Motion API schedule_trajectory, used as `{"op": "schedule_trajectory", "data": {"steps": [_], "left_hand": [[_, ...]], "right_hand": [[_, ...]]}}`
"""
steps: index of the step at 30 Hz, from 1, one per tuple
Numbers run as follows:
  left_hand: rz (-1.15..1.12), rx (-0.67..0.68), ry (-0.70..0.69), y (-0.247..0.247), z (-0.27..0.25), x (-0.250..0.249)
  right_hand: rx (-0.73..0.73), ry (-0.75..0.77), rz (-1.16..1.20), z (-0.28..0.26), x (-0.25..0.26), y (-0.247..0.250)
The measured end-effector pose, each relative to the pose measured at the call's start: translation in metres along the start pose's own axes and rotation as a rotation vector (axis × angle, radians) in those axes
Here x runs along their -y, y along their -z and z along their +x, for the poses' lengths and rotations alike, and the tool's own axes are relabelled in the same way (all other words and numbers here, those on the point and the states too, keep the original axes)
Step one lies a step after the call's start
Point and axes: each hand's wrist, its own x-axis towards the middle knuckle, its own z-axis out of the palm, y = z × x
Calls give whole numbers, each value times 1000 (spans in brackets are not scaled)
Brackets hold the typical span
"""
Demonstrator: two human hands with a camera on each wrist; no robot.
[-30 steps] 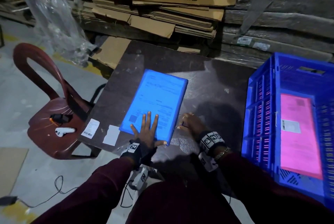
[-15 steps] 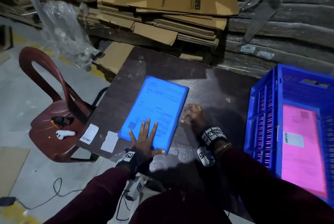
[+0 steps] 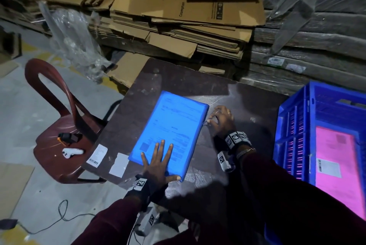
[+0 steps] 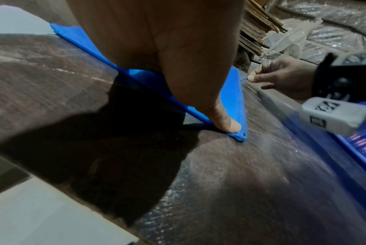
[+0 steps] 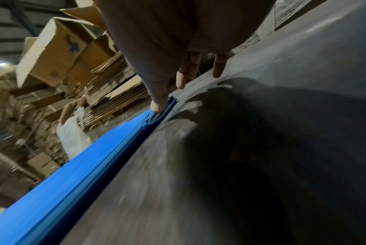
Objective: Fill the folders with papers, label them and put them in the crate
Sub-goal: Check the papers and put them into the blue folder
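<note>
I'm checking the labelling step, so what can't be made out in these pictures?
- Print on the label at the table's near-left corner: head view, too small.
- Text on the papers inside the blue folder: head view, blurred through the cover.
- What the right hand pinches at the folder's edge: tiny in the left wrist view, blurred in the right wrist view.
- Blue crate: right side cut off by the frame edge.

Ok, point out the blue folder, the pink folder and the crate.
blue folder [image 3: 170, 126], head view, middle of its cover.
pink folder [image 3: 340, 173], head view, its face.
crate [image 3: 293, 122], head view, left wall.
</note>
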Motion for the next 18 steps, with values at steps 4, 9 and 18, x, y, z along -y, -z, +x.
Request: {"op": "schedule_trajectory", "data": {"steps": [4,9,18], "left_hand": [[-14,5,0,1,0,0],[-13,7,5,2,0,-2],[-19,-34,36,-2,-3,-9]], "right_hand": [[-13,-39,11,26,-4,4],[22,-121,-52,49,-5,10],[45,-148,-104,72,-5,15]]}}
